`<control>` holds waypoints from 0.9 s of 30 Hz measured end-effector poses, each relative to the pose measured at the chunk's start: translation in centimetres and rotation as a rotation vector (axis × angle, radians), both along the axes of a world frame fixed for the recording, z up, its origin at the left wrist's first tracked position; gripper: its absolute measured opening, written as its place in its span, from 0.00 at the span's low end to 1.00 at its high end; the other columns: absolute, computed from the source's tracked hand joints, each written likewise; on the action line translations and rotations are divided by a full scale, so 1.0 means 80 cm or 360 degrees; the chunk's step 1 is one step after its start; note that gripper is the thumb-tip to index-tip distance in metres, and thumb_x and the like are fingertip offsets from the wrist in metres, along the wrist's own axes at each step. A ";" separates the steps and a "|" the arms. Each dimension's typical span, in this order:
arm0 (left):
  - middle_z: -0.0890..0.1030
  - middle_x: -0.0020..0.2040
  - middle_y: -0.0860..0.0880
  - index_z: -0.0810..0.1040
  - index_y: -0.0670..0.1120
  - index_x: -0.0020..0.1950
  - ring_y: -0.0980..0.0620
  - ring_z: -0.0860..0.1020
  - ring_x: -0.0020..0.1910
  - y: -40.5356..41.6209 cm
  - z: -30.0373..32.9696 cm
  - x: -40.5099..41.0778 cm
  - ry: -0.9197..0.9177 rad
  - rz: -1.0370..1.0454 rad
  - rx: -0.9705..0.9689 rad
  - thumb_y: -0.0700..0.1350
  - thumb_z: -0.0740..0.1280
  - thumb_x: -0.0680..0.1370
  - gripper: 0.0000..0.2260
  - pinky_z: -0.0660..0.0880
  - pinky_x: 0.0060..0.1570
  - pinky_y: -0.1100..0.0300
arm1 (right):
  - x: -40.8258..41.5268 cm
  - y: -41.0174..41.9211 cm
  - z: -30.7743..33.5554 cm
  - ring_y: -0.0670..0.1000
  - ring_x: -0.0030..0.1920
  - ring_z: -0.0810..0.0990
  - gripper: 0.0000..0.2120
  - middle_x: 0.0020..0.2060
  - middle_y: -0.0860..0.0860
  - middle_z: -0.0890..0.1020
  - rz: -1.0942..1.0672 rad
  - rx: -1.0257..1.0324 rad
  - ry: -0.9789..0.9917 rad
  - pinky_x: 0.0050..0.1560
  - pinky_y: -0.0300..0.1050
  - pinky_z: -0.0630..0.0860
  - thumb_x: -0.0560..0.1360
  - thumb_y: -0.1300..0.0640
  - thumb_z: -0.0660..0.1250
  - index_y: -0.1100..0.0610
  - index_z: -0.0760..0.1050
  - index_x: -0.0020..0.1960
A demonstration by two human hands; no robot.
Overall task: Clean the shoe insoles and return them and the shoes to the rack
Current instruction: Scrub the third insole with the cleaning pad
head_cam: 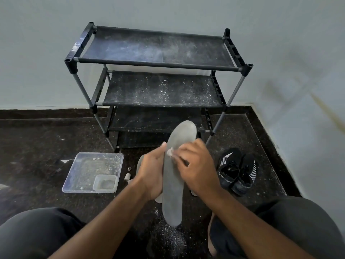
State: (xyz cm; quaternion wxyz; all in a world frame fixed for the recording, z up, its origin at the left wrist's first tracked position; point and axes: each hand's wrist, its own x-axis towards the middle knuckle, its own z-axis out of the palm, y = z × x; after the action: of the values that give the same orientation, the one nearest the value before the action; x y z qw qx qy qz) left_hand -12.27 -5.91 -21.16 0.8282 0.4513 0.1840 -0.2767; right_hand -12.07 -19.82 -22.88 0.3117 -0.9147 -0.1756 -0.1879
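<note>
I hold a grey insole (172, 200) upright in front of me, toe end up. My left hand (150, 173) grips its left edge at the middle. My right hand (196, 168) presses a small whitish wad (170, 152) against the insole's face; the hand is blurred. A second grey insole (140, 163) lies on the floor behind my left hand, mostly hidden. A pair of black sport shoes (237, 172) with white stripes stands on the floor to the right. The black shoe rack (158, 66) stands against the wall, its shelves dusted with white powder and holding no shoes.
A clear plastic tray (74, 181) with a small tub (105, 182) inside sits on the dark floor at the left. Two small items (127, 176) lie beside it. White powder (173, 238) is scattered on the floor under the insole. My knees frame both lower corners.
</note>
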 end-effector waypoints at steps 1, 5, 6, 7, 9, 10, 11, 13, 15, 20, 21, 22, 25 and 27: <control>0.85 0.54 0.40 0.81 0.40 0.67 0.45 0.85 0.49 0.005 -0.001 0.004 0.0019 0.0035 -0.0002 0.60 0.54 0.86 0.28 0.82 0.50 0.49 | -0.004 0.003 -0.001 0.48 0.44 0.70 0.05 0.41 0.45 0.81 0.0117 0.0007 0.0042 0.45 0.46 0.72 0.77 0.57 0.71 0.57 0.85 0.46; 0.85 0.55 0.39 0.81 0.39 0.68 0.44 0.86 0.49 0.005 -0.005 0.002 0.0115 0.0050 0.0006 0.62 0.54 0.86 0.30 0.83 0.46 0.51 | 0.002 0.002 0.000 0.49 0.45 0.71 0.05 0.41 0.45 0.81 0.0231 -0.0056 0.0052 0.46 0.47 0.73 0.76 0.56 0.72 0.56 0.85 0.46; 0.85 0.54 0.39 0.81 0.38 0.68 0.44 0.86 0.48 0.001 -0.003 -0.001 0.0104 0.0018 0.0002 0.60 0.54 0.86 0.29 0.83 0.44 0.52 | 0.008 -0.003 0.001 0.49 0.45 0.71 0.05 0.40 0.46 0.81 0.0151 -0.0058 0.0022 0.46 0.48 0.72 0.77 0.56 0.71 0.57 0.85 0.45; 0.85 0.53 0.38 0.81 0.38 0.68 0.43 0.85 0.46 -0.004 -0.003 -0.004 0.0081 -0.0018 -0.0003 0.60 0.54 0.86 0.29 0.83 0.44 0.52 | 0.014 -0.010 0.004 0.49 0.45 0.71 0.06 0.40 0.46 0.80 0.0029 -0.0036 0.0001 0.47 0.47 0.72 0.77 0.56 0.71 0.57 0.84 0.45; 0.84 0.53 0.36 0.82 0.39 0.67 0.40 0.83 0.45 -0.008 0.001 -0.007 0.0040 -0.0094 -0.0033 0.60 0.55 0.86 0.28 0.83 0.45 0.50 | 0.025 -0.024 0.011 0.48 0.46 0.71 0.06 0.40 0.46 0.80 -0.0250 0.0075 -0.0010 0.50 0.43 0.71 0.77 0.56 0.71 0.57 0.84 0.45; 0.84 0.54 0.35 0.82 0.40 0.67 0.39 0.83 0.44 -0.008 0.004 -0.007 0.0029 -0.0119 -0.0057 0.60 0.55 0.86 0.28 0.83 0.46 0.49 | 0.027 -0.027 0.013 0.48 0.47 0.72 0.06 0.41 0.46 0.80 -0.0343 0.0126 -0.0012 0.50 0.40 0.70 0.77 0.56 0.71 0.57 0.85 0.47; 0.84 0.54 0.35 0.83 0.41 0.66 0.39 0.83 0.44 -0.007 0.006 -0.006 0.0024 -0.0127 -0.0069 0.60 0.55 0.86 0.28 0.83 0.47 0.48 | 0.025 -0.027 0.015 0.48 0.47 0.72 0.05 0.41 0.46 0.80 -0.0368 0.0140 -0.0017 0.50 0.39 0.70 0.77 0.56 0.72 0.57 0.85 0.47; 0.85 0.52 0.38 0.83 0.40 0.66 0.42 0.84 0.44 -0.006 0.004 -0.006 0.0028 -0.0112 -0.0057 0.60 0.56 0.86 0.27 0.83 0.45 0.50 | 0.015 -0.017 0.013 0.49 0.46 0.72 0.05 0.40 0.47 0.80 -0.0205 0.0052 -0.0046 0.49 0.41 0.70 0.78 0.57 0.71 0.57 0.84 0.46; 0.86 0.48 0.41 0.82 0.39 0.67 0.46 0.85 0.42 -0.006 0.002 -0.006 0.0059 -0.0069 -0.0050 0.59 0.56 0.86 0.27 0.83 0.39 0.54 | 0.006 -0.009 0.005 0.49 0.45 0.72 0.06 0.39 0.48 0.79 0.0020 -0.0051 -0.0071 0.47 0.43 0.72 0.78 0.58 0.71 0.59 0.84 0.45; 0.84 0.57 0.35 0.83 0.38 0.65 0.40 0.85 0.47 -0.010 0.006 -0.008 0.0037 -0.0124 -0.0127 0.58 0.55 0.87 0.27 0.84 0.51 0.46 | 0.028 -0.026 0.010 0.48 0.46 0.72 0.07 0.40 0.46 0.80 -0.0408 0.0176 -0.0002 0.50 0.40 0.71 0.78 0.54 0.71 0.56 0.84 0.45; 0.84 0.59 0.35 0.83 0.39 0.65 0.39 0.85 0.49 -0.011 0.008 -0.009 0.0037 -0.0132 -0.0116 0.58 0.55 0.87 0.27 0.82 0.55 0.44 | 0.030 -0.028 0.012 0.48 0.47 0.72 0.07 0.40 0.46 0.80 -0.0488 0.0201 0.0007 0.50 0.40 0.71 0.78 0.54 0.71 0.56 0.84 0.45; 0.83 0.61 0.34 0.83 0.39 0.65 0.39 0.85 0.51 -0.010 0.009 -0.010 0.0034 -0.0122 -0.0107 0.56 0.55 0.87 0.25 0.81 0.58 0.43 | 0.030 -0.027 0.012 0.48 0.47 0.72 0.07 0.40 0.46 0.80 -0.0495 0.0195 0.0020 0.50 0.40 0.71 0.78 0.54 0.71 0.57 0.84 0.45; 0.84 0.59 0.37 0.83 0.40 0.65 0.42 0.85 0.51 -0.004 0.003 -0.005 0.0006 -0.0032 -0.0081 0.52 0.57 0.86 0.22 0.82 0.55 0.45 | 0.012 -0.013 0.006 0.48 0.46 0.71 0.07 0.40 0.46 0.80 -0.0157 0.0046 0.0021 0.48 0.41 0.70 0.78 0.56 0.71 0.58 0.83 0.44; 0.85 0.55 0.39 0.81 0.39 0.68 0.44 0.85 0.50 0.001 -0.001 0.000 0.0061 0.0047 -0.0069 0.54 0.56 0.86 0.24 0.81 0.51 0.48 | 0.000 -0.003 0.000 0.48 0.45 0.71 0.06 0.41 0.47 0.80 0.0123 -0.0055 0.0020 0.47 0.43 0.71 0.78 0.57 0.70 0.58 0.84 0.44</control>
State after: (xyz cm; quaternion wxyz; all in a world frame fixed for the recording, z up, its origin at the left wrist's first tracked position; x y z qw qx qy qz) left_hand -12.31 -5.82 -21.21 0.8381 0.4250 0.2004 -0.2770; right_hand -12.08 -20.06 -22.86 0.3040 -0.9137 -0.2120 -0.1668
